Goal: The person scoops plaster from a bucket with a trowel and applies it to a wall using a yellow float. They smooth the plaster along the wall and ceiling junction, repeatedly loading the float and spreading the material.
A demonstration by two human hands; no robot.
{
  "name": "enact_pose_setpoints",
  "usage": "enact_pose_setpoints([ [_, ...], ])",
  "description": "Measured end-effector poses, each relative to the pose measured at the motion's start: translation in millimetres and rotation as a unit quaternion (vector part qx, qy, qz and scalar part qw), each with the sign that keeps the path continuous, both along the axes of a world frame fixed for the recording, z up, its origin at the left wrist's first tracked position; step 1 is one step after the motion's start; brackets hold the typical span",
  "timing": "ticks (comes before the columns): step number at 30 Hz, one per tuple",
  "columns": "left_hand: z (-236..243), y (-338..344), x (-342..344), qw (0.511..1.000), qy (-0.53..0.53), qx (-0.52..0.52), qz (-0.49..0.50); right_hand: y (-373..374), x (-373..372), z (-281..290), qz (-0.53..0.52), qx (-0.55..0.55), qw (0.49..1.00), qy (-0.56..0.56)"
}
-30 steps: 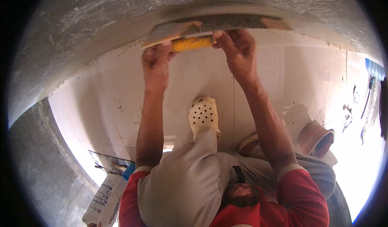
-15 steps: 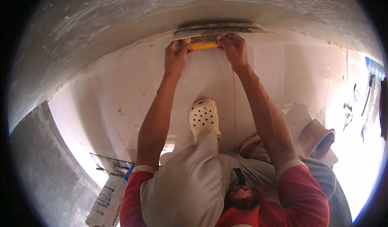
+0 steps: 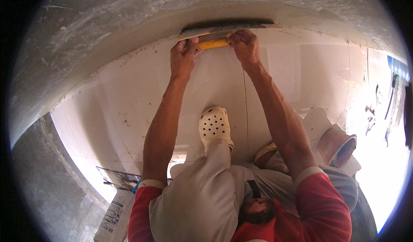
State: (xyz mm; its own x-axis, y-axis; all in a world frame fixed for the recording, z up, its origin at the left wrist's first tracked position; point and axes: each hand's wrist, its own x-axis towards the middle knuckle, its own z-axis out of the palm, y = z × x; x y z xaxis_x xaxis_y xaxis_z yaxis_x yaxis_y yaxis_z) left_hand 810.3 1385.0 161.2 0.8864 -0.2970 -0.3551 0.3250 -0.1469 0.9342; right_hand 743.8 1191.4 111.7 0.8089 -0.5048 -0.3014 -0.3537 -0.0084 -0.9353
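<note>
A long, wide plastering trowel [image 3: 228,28] with a yellow handle [image 3: 214,44] is held against the lower part of the grey plastered wall [image 3: 142,31], just above where it meets the floor. Grey residue coats its blade. Closed around the left end of the trowel is my left hand [image 3: 183,57]. My right hand [image 3: 245,48] grips it toward the right end of the handle, fingers bent over the back of the blade. The blade's working edge is hidden against the wall.
Pale floor tiles [image 3: 211,87] spread below the wall, with my cream clog [image 3: 215,123] on them. A dusty bucket [image 3: 337,147] lies on its side to the right. At the lower left stands a printed sack [image 3: 114,216]. Cords and a blue object [image 3: 398,67] lie far right.
Both hands and the trowel have slid slightly up the wall and a little to the left. My grip on the trowel looks the same.
</note>
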Motion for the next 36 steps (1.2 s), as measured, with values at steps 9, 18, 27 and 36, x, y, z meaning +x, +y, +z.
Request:
enact_pose_setpoints([
  [9,55.4,-9.5,-9.8,0.999,-0.021,-0.023,0.015,-6.6,-11.1,67.8,0.006,-0.049,0.999,-0.009],
  [18,118.9,-16.0,-14.8,0.995,-0.073,-0.064,0.034,-7.2,-10.4,141.4,-0.013,0.022,0.995,-0.097],
  [27,133.5,-7.6,-38.6,0.981,-0.172,-0.074,0.043,-16.0,-37.5,192.1,-0.006,-0.021,0.981,-0.193],
  [36,39.7,-43.7,-75.2,0.989,-0.094,0.082,-0.079,-52.0,-87.0,57.5,-0.034,0.069,0.995,-0.063],
])
